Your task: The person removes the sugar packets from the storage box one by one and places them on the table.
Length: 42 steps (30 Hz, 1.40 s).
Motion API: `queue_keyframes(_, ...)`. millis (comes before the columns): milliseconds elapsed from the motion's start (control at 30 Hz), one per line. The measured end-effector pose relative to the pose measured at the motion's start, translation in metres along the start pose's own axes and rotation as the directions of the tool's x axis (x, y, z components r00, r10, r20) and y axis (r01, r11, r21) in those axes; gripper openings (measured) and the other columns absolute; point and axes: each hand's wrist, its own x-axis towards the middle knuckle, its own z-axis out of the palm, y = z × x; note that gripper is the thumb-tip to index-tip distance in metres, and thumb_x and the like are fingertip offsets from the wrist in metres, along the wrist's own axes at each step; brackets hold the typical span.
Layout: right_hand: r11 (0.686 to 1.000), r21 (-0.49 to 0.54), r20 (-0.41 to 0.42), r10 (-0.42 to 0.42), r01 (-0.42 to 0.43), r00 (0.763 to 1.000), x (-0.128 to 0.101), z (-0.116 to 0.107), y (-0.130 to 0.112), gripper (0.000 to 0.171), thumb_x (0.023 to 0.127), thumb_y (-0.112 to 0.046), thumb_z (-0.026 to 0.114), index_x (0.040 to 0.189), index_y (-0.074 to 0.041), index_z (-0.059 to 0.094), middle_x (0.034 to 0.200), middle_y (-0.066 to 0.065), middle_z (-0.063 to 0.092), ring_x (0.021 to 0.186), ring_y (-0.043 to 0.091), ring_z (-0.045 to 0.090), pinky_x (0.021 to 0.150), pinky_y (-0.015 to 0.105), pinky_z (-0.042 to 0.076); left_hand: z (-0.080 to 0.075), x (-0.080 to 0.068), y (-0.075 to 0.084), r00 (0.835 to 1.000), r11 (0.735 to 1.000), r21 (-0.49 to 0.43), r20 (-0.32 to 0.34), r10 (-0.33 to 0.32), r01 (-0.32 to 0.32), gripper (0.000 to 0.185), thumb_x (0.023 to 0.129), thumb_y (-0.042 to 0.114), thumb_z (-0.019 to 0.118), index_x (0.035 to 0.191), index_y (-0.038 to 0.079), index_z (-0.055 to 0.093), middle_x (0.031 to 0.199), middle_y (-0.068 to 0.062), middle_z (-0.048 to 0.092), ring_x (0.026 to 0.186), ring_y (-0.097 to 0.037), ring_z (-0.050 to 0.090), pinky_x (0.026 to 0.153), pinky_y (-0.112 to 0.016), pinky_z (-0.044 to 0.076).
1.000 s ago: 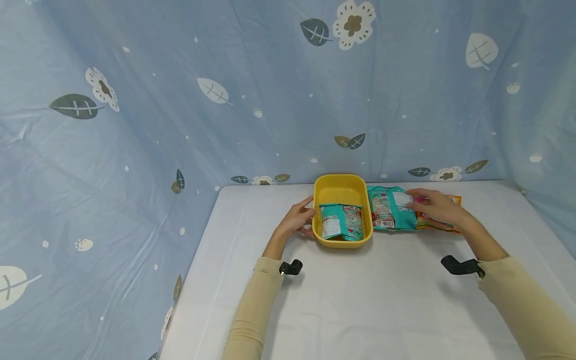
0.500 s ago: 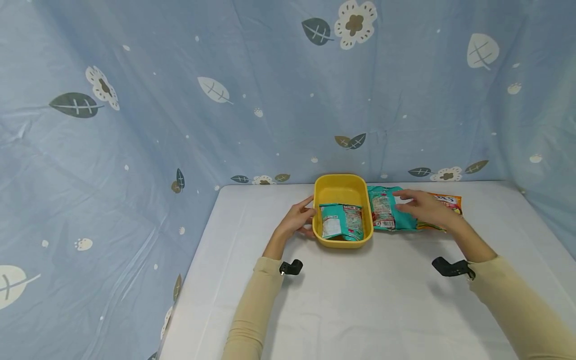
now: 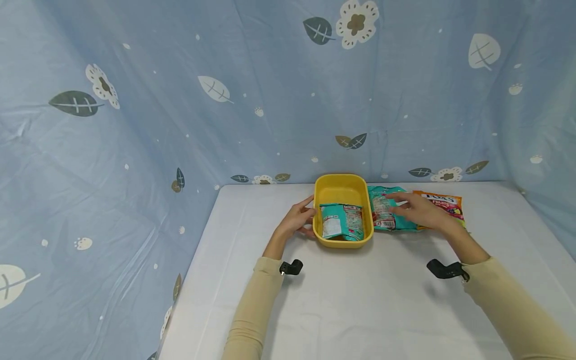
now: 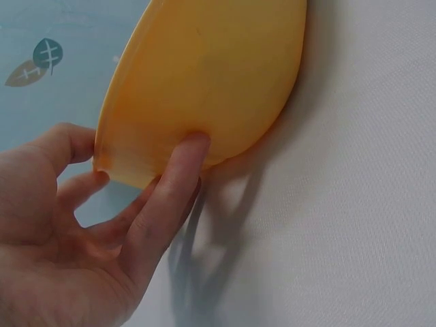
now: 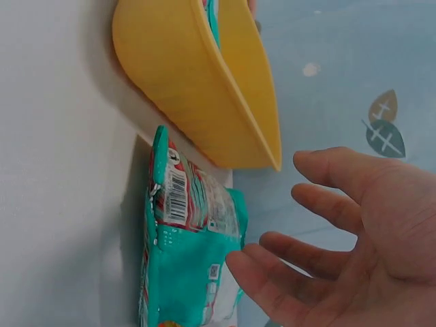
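Note:
My left hand (image 3: 297,218) touches the left side of a yellow plastic tub (image 3: 343,244). In the left wrist view its spread fingertips (image 4: 189,151) rest on the tub's outer wall and at its rim. Inside the tub's near half lies a teal snack packet (image 3: 331,225). To the tub's right is a second teal packet (image 5: 182,262), printed with a barcode. Over it hovers my right hand (image 3: 419,211), fingers spread and slightly bent, with nothing between thumb and fingers. An orange Fox's fruits candy bag (image 3: 451,203) lies right of it, partly covered by that hand.
A white cloth-covered table (image 3: 360,295) carries everything. A blue curtain (image 3: 270,125) printed with leaves and flowers hangs right behind the tub and packets, and continues along the left side. Small black wrist cameras (image 3: 445,270) sit on both sleeves.
My right hand has moved left, from over the orange candy bag to over the teal packet, so more of the orange bag shows. Left hand and tub stay put.

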Motion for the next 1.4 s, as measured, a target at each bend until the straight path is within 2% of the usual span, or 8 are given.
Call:
queue_keyframes(167,1.000,0.003,0.005,-0.005,0.005,1.000,0.000,0.002,-0.002,0.059,0.099,-0.038,0.055,0.147,-0.006,0.043,0.144,0.030,0.045,0.123,0.050,0.052,0.088,0.054,0.060,0.000,0.000,-0.001,1.000,0.999,-0.037,0.020,0.011,-0.010,0.060,0.099,0.025,0.055,0.153,0.035,0.032,0.126,-0.016,0.059,0.095,-0.027,0.072,0.068,-0.052,0.063)
queue_keyframes(400,1.000,0.029,0.011,-0.012,0.012,1.000,-0.001,0.001,-0.005,0.059,0.099,-0.038,0.055,0.147,-0.006,0.043,0.145,0.029,0.043,0.125,0.049,0.051,0.088,0.053,0.060,0.000,0.000,-0.001,1.000,0.999,-0.041,0.011,0.004,-0.004,0.060,0.098,0.025,0.056,0.153,0.036,0.033,0.126,-0.016,0.059,0.096,-0.027,0.072,0.068,-0.051,0.064)
queue_keyframes(767,0.998,0.000,-0.015,-0.065,0.065,0.998,0.002,0.006,-0.017,0.055,0.100,-0.034,0.056,0.144,-0.004,0.046,0.142,0.026,0.048,0.121,0.046,0.054,0.089,0.054,0.059,0.000,-0.001,-0.001,1.000,0.999,-0.038,0.003,0.012,-0.012,0.058,0.099,0.024,0.056,0.151,0.039,0.035,0.125,-0.016,0.058,0.097,-0.029,0.072,0.068,-0.052,0.064)
queue_keyframes(1000,0.994,-0.006,-0.018,-0.111,0.110,0.994,0.006,0.010,-0.019,0.052,0.100,-0.031,0.055,0.143,-0.002,0.047,0.141,0.027,0.050,0.118,0.046,0.057,0.093,0.057,0.057,0.000,0.000,-0.001,1.000,0.999,-0.038,0.018,0.015,-0.014,0.060,0.098,0.026,0.056,0.152,0.038,0.033,0.128,-0.018,0.057,0.103,-0.035,0.069,0.072,-0.055,0.062)
queue_keyframes(1400,0.995,-0.005,0.013,-0.104,0.104,0.995,0.008,0.014,-0.031,0.053,0.100,-0.033,0.056,0.143,-0.003,0.048,0.137,0.029,0.052,0.115,0.043,0.059,0.086,0.052,0.061,0.000,0.002,-0.003,1.000,1.000,-0.021,0.010,0.013,-0.013,0.060,0.098,0.027,0.056,0.152,0.038,0.033,0.126,-0.016,0.058,0.101,-0.032,0.070,0.069,-0.051,0.064)
